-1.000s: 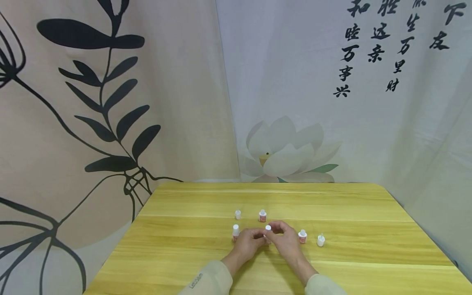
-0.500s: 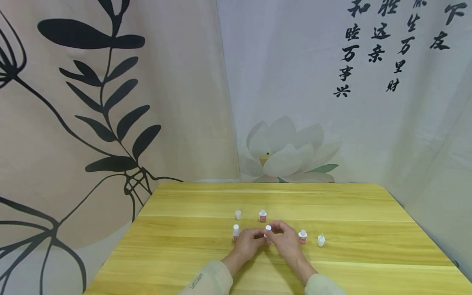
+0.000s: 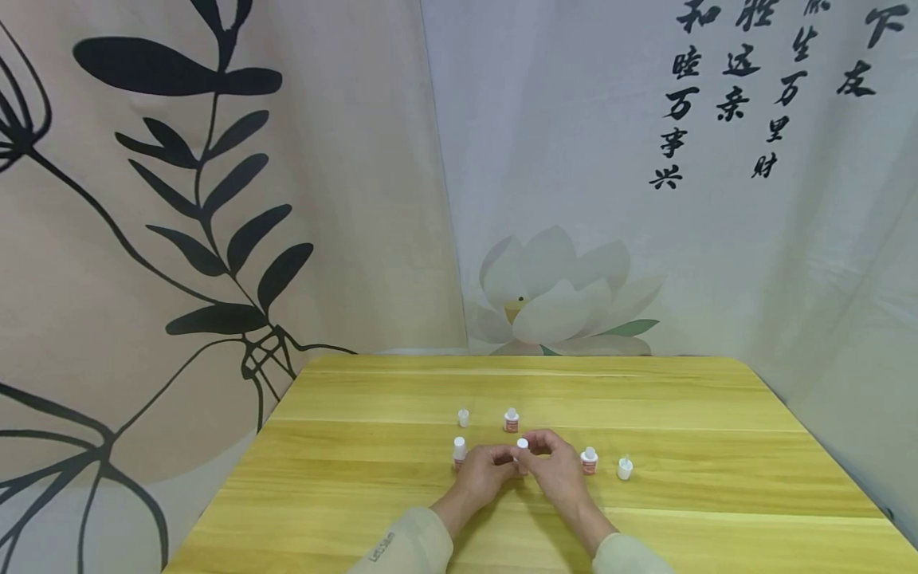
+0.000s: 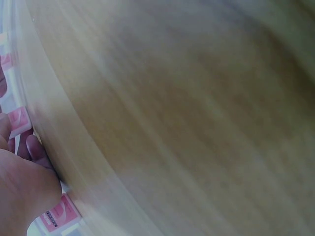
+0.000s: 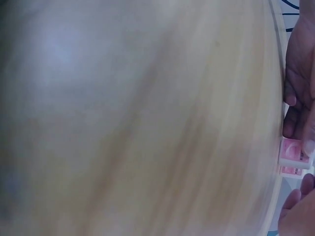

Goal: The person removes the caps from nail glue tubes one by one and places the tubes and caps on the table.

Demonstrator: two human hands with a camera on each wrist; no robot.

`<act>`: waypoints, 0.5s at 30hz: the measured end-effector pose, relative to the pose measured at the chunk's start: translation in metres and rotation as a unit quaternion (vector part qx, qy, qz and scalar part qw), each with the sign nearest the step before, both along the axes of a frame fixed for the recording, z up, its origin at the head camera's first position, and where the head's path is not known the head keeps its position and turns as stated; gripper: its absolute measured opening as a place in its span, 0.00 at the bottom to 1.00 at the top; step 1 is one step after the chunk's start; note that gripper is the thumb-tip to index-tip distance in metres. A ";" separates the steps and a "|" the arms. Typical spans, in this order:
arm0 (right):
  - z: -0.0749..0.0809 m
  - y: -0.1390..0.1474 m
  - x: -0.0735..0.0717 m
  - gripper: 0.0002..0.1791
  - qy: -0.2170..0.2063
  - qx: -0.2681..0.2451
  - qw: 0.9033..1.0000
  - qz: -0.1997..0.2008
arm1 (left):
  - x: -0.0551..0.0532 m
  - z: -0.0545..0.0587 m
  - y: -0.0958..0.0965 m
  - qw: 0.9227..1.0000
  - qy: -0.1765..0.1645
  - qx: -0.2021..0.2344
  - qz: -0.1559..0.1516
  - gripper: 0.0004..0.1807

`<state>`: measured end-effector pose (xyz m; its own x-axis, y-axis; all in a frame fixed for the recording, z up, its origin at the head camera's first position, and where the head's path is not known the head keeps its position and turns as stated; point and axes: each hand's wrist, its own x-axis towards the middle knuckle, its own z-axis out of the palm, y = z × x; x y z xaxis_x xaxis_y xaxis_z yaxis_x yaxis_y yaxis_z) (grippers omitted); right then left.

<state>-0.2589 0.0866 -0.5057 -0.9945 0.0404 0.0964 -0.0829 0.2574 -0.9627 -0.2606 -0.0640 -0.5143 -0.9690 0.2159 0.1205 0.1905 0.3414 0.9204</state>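
A small bottle with a pink label (image 4: 19, 120) stands upright between my two hands over the table's middle. My left hand (image 3: 479, 474) pinches its body from the left, the thumb on the label in the right wrist view. From the other side my right hand (image 3: 558, 477) pinches near the top, thumb and forefinger at the white cap (image 3: 522, 444). Fingers hide most of the body in the head view. A similar white-capped bottle (image 3: 459, 450) stands close beside my left hand, partly covered by it. Another pink-labelled bottle (image 3: 589, 461) stands just right of my right hand.
Behind the hands stands a third bottle (image 3: 511, 421), with a small white piece (image 3: 463, 418) to its left. Far right sits another small white piece (image 3: 625, 469) with a thin tip pointing up. The wooden table (image 3: 358, 494) ends at a printed curtain (image 3: 344, 199).
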 end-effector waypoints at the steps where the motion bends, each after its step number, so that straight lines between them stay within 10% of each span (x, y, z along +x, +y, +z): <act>1: 0.000 0.000 0.000 0.16 0.001 0.001 1.000 0.000 | 0.000 0.000 0.000 1.000 0.000 0.000 0.000 0.06; 15: 0.001 -0.001 0.001 0.18 -0.007 0.001 1.000 0.003 | 0.001 0.001 0.000 1.000 -0.003 0.001 -0.004 0.05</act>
